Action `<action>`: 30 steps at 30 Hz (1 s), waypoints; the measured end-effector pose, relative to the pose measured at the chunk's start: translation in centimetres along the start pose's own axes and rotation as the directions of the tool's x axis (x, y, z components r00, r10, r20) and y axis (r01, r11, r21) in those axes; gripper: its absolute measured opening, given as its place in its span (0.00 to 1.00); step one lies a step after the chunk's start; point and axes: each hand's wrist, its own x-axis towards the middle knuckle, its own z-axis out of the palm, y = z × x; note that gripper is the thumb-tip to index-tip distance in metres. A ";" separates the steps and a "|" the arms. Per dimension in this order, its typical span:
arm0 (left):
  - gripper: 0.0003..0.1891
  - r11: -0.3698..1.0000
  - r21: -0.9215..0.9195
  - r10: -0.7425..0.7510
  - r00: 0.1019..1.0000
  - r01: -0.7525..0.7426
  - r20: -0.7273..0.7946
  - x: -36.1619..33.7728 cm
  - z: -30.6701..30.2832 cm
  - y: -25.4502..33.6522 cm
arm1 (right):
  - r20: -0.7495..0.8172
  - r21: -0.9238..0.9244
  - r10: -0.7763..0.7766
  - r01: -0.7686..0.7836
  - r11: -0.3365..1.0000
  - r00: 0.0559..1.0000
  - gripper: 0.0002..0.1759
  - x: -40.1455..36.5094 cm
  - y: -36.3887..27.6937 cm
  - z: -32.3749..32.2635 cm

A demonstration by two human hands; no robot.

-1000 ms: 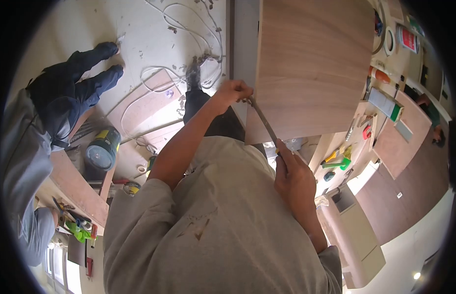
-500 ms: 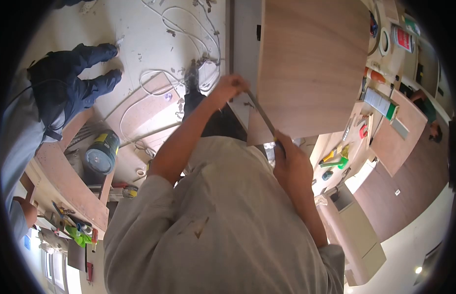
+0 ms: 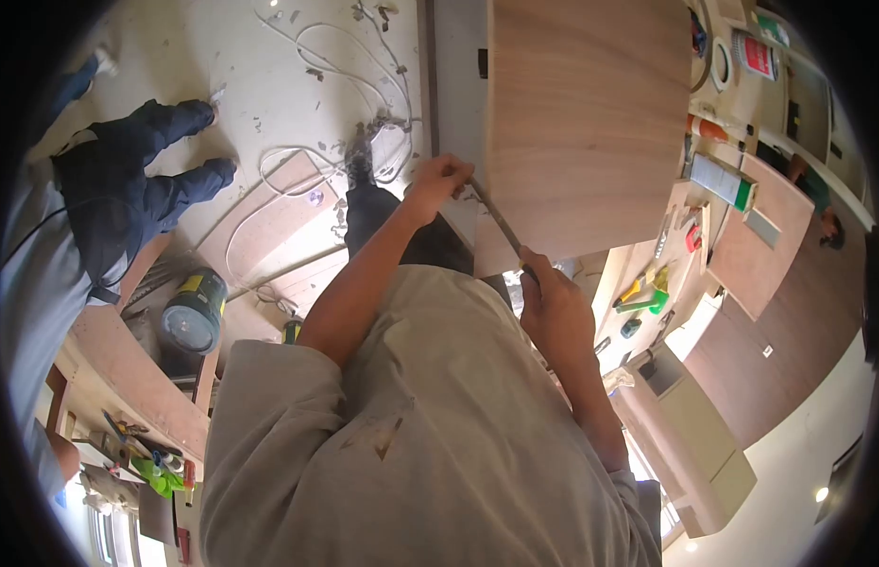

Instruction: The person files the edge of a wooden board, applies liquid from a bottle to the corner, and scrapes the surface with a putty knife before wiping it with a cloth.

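Note:
A long, narrow metal file (image 3: 498, 214) slants across the lower left edge of a wood-veneered panel (image 3: 590, 123). My left hand (image 3: 441, 186) pinches its far end with bent fingers. Lower right, my right hand (image 3: 560, 304) is wrapped round the handle, of which a little dark and yellow shows. The file lies at or very near the panel's edge; the exact contact is hard to see. Beside the panel runs a pale grey surface (image 3: 461, 104) with a dark rim.
White cable (image 3: 269, 170) and debris lie on the floor. A person in dark trousers (image 3: 161, 142) stands left, near a dark bucket (image 3: 194, 312). Right, a workbench (image 3: 652, 255) bears a green-handled tool (image 3: 655, 300) and other tools. Another person (image 3: 817, 194) is at far right.
The view has shifted slightly, moving the panel left in the picture. Both hands keep their hold on the file, with only a small shift. Part of another leg now shows at upper left.

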 end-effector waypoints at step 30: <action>0.11 0.991 -0.096 -0.096 0.995 0.093 -0.029 1.1 -2.2 -2.4 | 0.003 0.059 -0.008 0.008 0.998 1.000 0.15 2.2 1.9 3.8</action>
